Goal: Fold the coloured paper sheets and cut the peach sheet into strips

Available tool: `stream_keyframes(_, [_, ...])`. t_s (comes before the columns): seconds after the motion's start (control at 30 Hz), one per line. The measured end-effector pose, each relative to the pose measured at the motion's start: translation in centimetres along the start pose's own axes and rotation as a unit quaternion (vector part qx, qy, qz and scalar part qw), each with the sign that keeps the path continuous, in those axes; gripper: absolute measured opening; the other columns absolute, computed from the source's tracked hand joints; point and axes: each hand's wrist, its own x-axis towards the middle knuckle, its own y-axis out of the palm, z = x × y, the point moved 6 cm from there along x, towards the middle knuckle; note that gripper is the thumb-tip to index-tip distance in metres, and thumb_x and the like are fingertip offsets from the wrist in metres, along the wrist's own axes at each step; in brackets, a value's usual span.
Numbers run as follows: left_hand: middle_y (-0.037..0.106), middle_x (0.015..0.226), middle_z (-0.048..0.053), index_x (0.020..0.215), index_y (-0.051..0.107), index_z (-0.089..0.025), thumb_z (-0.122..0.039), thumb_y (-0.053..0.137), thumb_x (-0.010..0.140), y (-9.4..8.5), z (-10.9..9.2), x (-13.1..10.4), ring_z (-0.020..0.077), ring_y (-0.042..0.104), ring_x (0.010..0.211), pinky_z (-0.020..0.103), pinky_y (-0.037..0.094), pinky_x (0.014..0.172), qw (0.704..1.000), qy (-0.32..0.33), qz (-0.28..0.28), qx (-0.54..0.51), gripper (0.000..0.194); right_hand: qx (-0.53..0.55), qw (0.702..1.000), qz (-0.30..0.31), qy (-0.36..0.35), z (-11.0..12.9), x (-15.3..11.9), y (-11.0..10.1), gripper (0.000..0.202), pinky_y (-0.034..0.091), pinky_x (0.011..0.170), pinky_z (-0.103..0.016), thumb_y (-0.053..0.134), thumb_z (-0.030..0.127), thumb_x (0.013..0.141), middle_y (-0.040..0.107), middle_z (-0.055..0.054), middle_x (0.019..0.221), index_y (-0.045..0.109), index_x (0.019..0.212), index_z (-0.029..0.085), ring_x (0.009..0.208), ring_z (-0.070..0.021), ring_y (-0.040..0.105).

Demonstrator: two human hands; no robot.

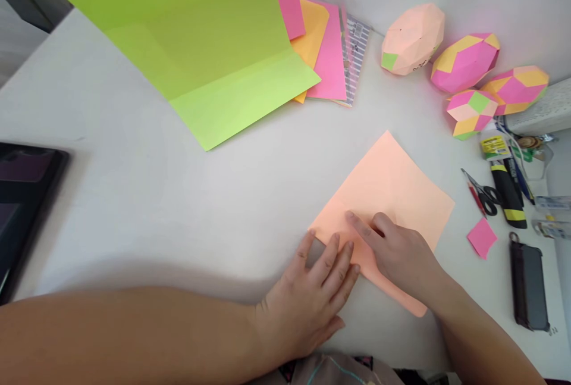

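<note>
A peach-coloured sheet of paper lies on the white table in front of me, turned with one corner pointing away. Its near edge is curled or folded over into a narrow strip. My left hand rests with spread fingers, the fingertips touching that near edge at its left part. Over the middle of the sheet is my right hand, one finger stretched out and pressing on the paper, the other visible finger bent. Neither hand grips anything. Some of the right hand's fingers are hidden beneath it.
A large green sheet covers the back left, beside pink paper and an orange sheet. Several faceted paper shapes stand at the back right. Scissors, a pink scrap, a phone and a black device lie around.
</note>
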Motion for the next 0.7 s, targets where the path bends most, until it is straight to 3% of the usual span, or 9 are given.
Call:
stream_keyframes(0.4, [0.043, 0.143, 0.017, 0.137, 0.045, -0.014, -0.063, 0.044, 0.084, 0.44, -0.44, -0.28, 0.0343, 0.034, 0.133, 0.049, 0.021, 0.106, 0.999, -0.012, -0.014, 0.049, 0.073, -0.005, 1.000, 0.011, 0.002, -0.01, -0.16, 0.27, 0.055, 0.015, 0.043, -0.021, 0.033, 0.002, 0.082, 0.040, 0.001, 0.073, 0.038, 0.134, 0.018, 0.049, -0.0085, 0.028])
stream_keyframes(0.57, [0.047, 0.139, 0.016, 0.136, 0.046, -0.014, -0.063, 0.042, 0.085, 0.15, -0.29, -0.20, 0.0339, 0.036, 0.131, 0.050, 0.024, 0.105, 0.998, -0.012, -0.009, 0.053, 0.072, -0.005, 1.000, 0.010, 0.005, -0.06, -0.15, 0.27, 0.055, 0.016, 0.042, -0.021, 0.034, 0.001, 0.081, 0.041, 0.001, 0.074, 0.038, 0.134, 0.018, 0.048, -0.0080, 0.029])
stream_keyframes(0.7, [0.055, 0.129, 0.019, 0.134, 0.049, -0.009, -0.071, 0.044, 0.079, -0.33, 0.13, -0.09, 0.0358, 0.046, 0.119, 0.051, 0.030, 0.100, 0.996, -0.047, -0.001, 0.076, 0.083, 0.008, 1.000, 0.007, 0.012, -0.07, -0.08, 0.20, 0.055, 0.016, 0.042, -0.020, 0.036, 0.002, 0.082, 0.040, 0.002, 0.072, 0.036, 0.135, 0.018, 0.047, -0.0079, 0.029])
